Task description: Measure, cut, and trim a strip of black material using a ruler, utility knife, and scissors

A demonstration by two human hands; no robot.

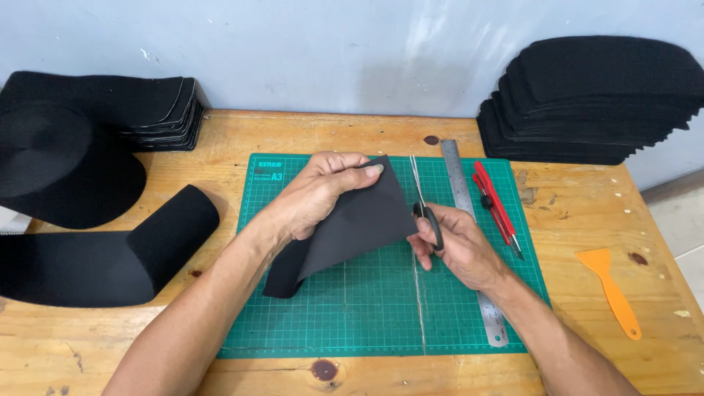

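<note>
Around me: steel ruler (460, 192) and red-handled cutter (494, 204) lying right of centre, orange plastic scraper (610, 287) at right, stacks of black felt pieces (594, 99) upper right and upper left. My left hand (319, 191) is pinching black felt sheet (356, 220) at frame centre, fingers closed on its top edge. My right hand (458, 246) is gripping black-handled scissors (424, 205), fingers through loops, blades pointing up beside sheet. Green cutting mat (381, 315) is lying on wooden table (645, 220), pale wall behind.

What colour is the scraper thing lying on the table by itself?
Orange. The plastic scraper shows clearly in the head view, on the wooden table.
</note>
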